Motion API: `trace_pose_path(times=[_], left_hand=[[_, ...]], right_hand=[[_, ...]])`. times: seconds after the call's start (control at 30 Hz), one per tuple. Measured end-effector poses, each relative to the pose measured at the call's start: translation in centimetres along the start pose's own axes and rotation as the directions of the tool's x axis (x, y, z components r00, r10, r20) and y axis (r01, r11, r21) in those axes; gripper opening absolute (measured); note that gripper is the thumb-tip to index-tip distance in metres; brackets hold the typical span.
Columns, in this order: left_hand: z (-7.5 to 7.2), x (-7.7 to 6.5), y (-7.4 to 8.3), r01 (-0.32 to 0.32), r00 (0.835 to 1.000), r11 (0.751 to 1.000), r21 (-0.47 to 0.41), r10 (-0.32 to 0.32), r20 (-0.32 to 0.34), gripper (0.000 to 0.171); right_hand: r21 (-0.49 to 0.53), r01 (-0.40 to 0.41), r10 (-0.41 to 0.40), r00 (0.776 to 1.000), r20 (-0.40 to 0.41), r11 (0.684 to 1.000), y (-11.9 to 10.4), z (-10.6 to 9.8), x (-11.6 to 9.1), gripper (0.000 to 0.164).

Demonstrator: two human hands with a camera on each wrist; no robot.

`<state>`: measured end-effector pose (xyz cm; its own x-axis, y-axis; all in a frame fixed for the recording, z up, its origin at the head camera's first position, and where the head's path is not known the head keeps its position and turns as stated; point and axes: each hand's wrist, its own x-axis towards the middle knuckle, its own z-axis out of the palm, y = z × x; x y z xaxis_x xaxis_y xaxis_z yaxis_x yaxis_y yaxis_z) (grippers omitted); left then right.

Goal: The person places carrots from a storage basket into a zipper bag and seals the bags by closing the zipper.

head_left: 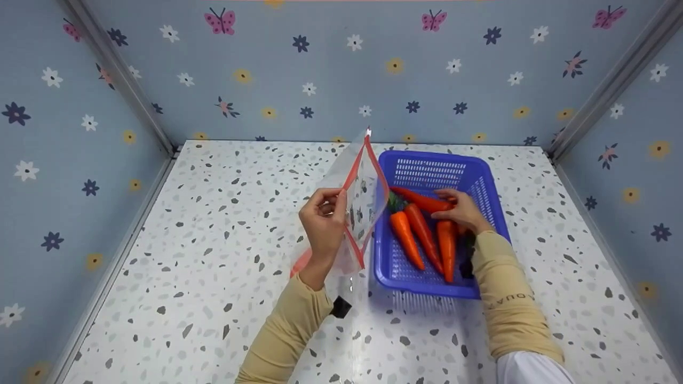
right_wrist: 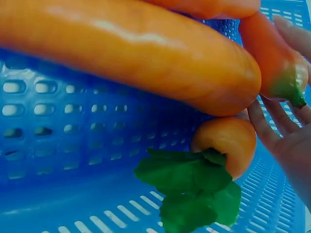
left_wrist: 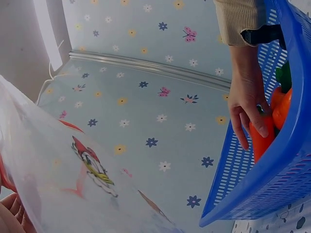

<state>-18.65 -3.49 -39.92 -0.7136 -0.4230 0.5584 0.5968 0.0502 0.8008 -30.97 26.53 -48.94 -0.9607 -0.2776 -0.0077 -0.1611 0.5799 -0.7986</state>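
My left hand (head_left: 326,218) pinches the near side of a clear zip bag (head_left: 368,213) with a red-edged mouth. The bag stands upright with its mouth spread; a cartoon figure is printed on it in the left wrist view. Inside the blue basket (head_left: 380,266), my right hand (head_left: 461,210) grips a long red chili pepper (head_left: 419,200) near its stem end. Its green stem (right_wrist: 294,94) shows in the right wrist view. Below that hand lie an orange carrot (head_left: 406,240), a dark red pepper (head_left: 424,237) and another orange carrot (head_left: 446,250).
An orange rounded piece with green leaves (right_wrist: 197,187) lies in the basket by the wall. The basket stands right of the bag on a speckled tabletop (head_left: 213,240). Flower-patterned panels (head_left: 341,69) enclose the back and sides. A black patch (head_left: 341,308) shows by the left cuff.
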Motion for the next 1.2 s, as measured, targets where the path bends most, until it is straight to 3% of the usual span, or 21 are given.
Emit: trace_pose_path(times=[0.5, 0.73, 0.9, 1.2], left_hand=[[0.0, 0.1, 0.0, -0.005, 1.000, 1.000, 0.007, 0.005, -0.003, 0.008], [0.0, 0.1, 0.1, -0.009, 1.000, 1.000, 0.019, 0.009, -0.009, 0.007], [-0.1, 0.0, 0.1, -0.015, 1.000, 1.000, 0.018, 0.015, -0.008, 0.007], [-0.1, 0.0, 0.1, 0.002, 1.000, 1.000, 0.021, -0.001, -0.013, 0.008]], right_hand=[[-0.001, -0.080, 0.080, 0.993, -0.089, 0.997, -0.5, -0.7, -0.3, 0.042], [0.031, -0.108, 0.111, 0.989, -0.093, 0.994, -1.4, -0.9, -0.5, 0.039], [-0.007, -0.107, 0.105, 0.986, -0.133, 0.994, -2.1, -1.4, -0.8, 0.037], [0.048, -0.110, 0.116, 0.982, -0.149, 0.993, -4.0, -1.9, -1.5, 0.039]])
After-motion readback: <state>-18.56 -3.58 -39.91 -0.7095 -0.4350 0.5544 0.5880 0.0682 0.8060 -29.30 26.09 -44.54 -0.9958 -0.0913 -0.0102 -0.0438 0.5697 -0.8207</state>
